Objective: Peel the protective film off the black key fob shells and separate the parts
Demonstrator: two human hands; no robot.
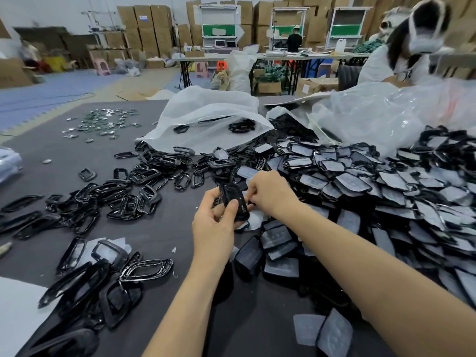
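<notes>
Both hands on one black shell [235, 202].
Left hand [215, 222] fingers curled round it; right hand [270, 193] pinches its 3 o'clock edge; filmed pile [386, 191] at 3 o'clock.

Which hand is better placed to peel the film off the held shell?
Right: the left hand grips the black shell, steadying it, while the right hand pinches at its edge, ready to pull.

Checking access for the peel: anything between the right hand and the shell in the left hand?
Nothing visible. The left hand grips the black shell clear above the mat, thumb on its face. The right hand sits at the shell's right edge, fingers curled there; whether they pinch film cannot be told.
</notes>
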